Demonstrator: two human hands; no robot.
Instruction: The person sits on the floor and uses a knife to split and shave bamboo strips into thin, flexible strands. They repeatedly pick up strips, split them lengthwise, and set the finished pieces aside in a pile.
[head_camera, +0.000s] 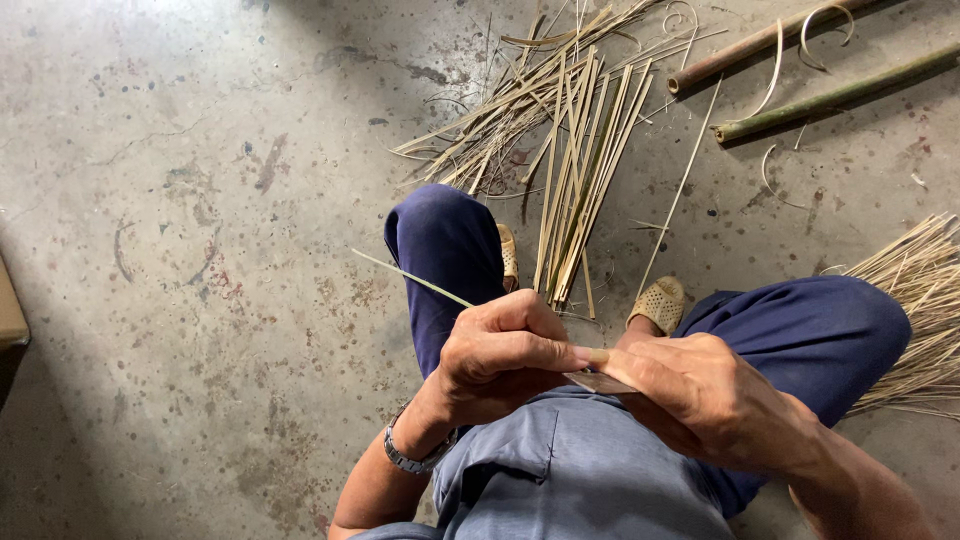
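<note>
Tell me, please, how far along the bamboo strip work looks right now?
Done: a pile of split strips lies on the floor. In hand: the left hand holds a thin strip against a blade in the right hand. Left: two whole bamboo poles.

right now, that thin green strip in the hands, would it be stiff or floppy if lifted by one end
Probably springy rather than limp: the thin green strip juts past the left hand nearly straight, unsupported. It looks very light, being so narrow. It may snap if bent sharply, though the curled shavings by the poles suggest it tolerates some bending.
</note>
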